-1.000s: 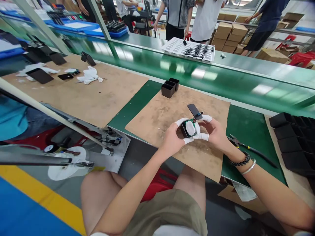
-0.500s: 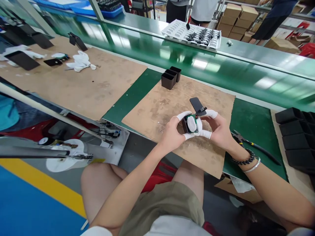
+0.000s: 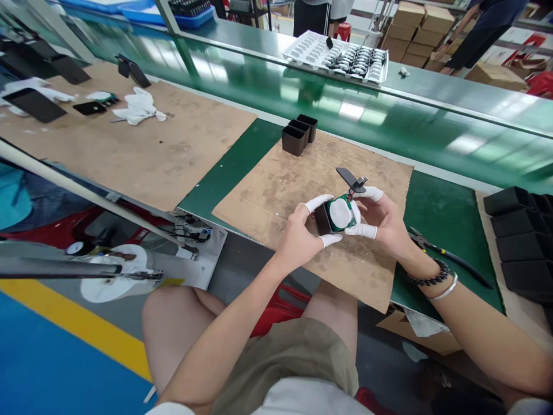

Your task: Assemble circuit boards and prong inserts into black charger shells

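Observation:
Above the brown cardboard mat, my left hand (image 3: 301, 233) grips a black box (image 3: 323, 221) by its sides, with white covers on thumb and finger. My right hand (image 3: 384, 222), also with white finger covers, holds a green circuit board (image 3: 334, 214) with a round white piece (image 3: 341, 213) on it, at the open side of the box. A flat black panel (image 3: 351, 179) hangs tilted above the board, joined to it by short wires. How deep the board sits in the box is hidden.
Black boxes (image 3: 294, 140) stand at the back edge of the cardboard mat (image 3: 259, 190). Pliers (image 3: 449, 256) lie right of my right hand, near stacked black boxes (image 3: 521, 230). Behind the green conveyor, a white tray (image 3: 306, 49) holds small parts. People stand beyond.
The box and board have turned, so more of the green board and the box's side shows. The black panel has tilted flatter. My right hand has shifted slightly right.

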`<state>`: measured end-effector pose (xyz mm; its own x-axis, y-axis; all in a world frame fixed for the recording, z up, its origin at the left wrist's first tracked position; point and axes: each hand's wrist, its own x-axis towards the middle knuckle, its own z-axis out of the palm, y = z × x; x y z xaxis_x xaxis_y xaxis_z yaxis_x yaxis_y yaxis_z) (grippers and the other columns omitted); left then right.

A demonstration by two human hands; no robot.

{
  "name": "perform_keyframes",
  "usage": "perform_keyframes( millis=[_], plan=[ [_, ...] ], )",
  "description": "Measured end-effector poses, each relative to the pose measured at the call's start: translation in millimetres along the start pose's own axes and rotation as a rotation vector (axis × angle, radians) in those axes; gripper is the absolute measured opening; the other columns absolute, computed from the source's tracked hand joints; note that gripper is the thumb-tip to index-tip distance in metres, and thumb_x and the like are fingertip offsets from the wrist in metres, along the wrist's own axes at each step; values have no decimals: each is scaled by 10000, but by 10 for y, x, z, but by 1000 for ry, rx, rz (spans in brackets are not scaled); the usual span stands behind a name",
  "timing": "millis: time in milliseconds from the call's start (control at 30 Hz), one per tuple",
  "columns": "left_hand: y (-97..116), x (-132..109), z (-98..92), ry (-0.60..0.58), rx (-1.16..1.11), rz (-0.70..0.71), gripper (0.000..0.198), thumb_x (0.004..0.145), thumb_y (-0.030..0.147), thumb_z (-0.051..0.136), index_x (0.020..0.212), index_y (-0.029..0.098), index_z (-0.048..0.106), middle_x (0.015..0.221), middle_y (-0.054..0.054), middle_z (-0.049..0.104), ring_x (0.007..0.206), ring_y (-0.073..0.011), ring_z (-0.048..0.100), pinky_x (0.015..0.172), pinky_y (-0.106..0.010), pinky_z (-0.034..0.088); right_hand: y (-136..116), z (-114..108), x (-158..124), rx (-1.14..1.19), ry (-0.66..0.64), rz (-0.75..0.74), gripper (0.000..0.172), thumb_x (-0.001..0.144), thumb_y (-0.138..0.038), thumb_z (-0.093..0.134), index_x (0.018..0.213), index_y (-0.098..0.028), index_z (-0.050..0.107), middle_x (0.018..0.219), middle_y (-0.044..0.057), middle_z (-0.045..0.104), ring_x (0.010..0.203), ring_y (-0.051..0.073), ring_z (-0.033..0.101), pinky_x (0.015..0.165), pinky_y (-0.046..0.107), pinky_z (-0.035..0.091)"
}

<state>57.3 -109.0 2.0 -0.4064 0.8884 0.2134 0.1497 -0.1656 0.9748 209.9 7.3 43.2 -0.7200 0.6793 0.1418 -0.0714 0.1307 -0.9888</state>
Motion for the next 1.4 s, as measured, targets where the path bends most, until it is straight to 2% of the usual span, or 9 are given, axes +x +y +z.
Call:
perform_keyframes(
  millis=[200, 367, 533, 667, 767, 1000, 1133, 1400],
  plan=[
    [-27, 12, -30, -10, -57, 28, 731, 670, 262, 895, 1351, 204, 636, 1414, -114, 668, 1347, -318, 614, 1172, -444, 489, -55, 16, 10, 141, 93, 89, 644, 466, -421, 1007, 986, -329, 638, 1124, 6, 708, 1158, 300, 661, 943, 448, 570],
    [-9, 43, -62, -61, -171, 42, 738, 666, 346, 922, 1329, 193, 638, 1402, -124, 691, 1353, -310, 625, 1166, -425, 501, -63, -45, 68, 306, 112, 184, 534, 548, -490, 897, 1001, -346, 654, 1195, 7, 713, 1169, 321, 653, 920, 486, 564],
    [14, 48, -65, -68, -178, -15, 805, 621, 405, 951, 1329, 187, 635, 1404, -137, 690, 1302, -317, 657, 1130, -435, 530, -54, -62, 80, 331, 148, 201, 520, 547, -433, 892, 1000, -345, 650, 1209, -4, 703, 1178, 304, 649, 932, 459, 557],
    [1, 38, -49, -41, -131, -37, 813, 597, 436, 959, 1307, 183, 655, 1354, -130, 716, 1233, -322, 684, 1110, -457, 539, -57, 13, 35, 222, 168, 121, 606, 492, -399, 977, 979, -344, 621, 1163, -16, 688, 1168, 273, 641, 946, 420, 560],
    [-5, 32, -38, -35, -119, -21, 799, 612, 417, 951, 1312, 176, 651, 1343, -124, 719, 1258, -326, 669, 1112, -448, 534, -35, 67, -8, 123, 133, 32, 673, 472, -418, 1016, 1014, -340, 624, 1134, 1, 684, 1171, 285, 639, 953, 430, 562],
    [-38, 36, -33, -16, -125, 28, 747, 612, 301, 949, 1294, 177, 668, 1349, -120, 718, 1263, -327, 664, 1095, -434, 534, 91, 67, -74, -93, 35, -189, 645, 624, -428, 980, 1164, -314, 647, 1141, 28, 711, 1017, 246, 685, 942, 430, 578],
    [-37, 33, -30, -24, -117, 20, 733, 616, 230, 929, 1300, 196, 668, 1366, -109, 709, 1285, -327, 652, 1123, -446, 516, 131, 36, -77, -156, 10, -282, 649, 654, -466, 959, 1202, -315, 645, 1058, 20, 712, 902, 219, 679, 900, 425, 597],
    [-13, 18, -22, -26, -123, 30, 713, 626, 199, 907, 1300, 196, 674, 1352, -100, 712, 1269, -306, 660, 1118, -425, 522, 125, 16, -79, -248, 0, -318, 632, 682, -537, 922, 1201, -306, 647, 1048, 38, 703, 895, 227, 671, 890, 432, 606]
  ],
)
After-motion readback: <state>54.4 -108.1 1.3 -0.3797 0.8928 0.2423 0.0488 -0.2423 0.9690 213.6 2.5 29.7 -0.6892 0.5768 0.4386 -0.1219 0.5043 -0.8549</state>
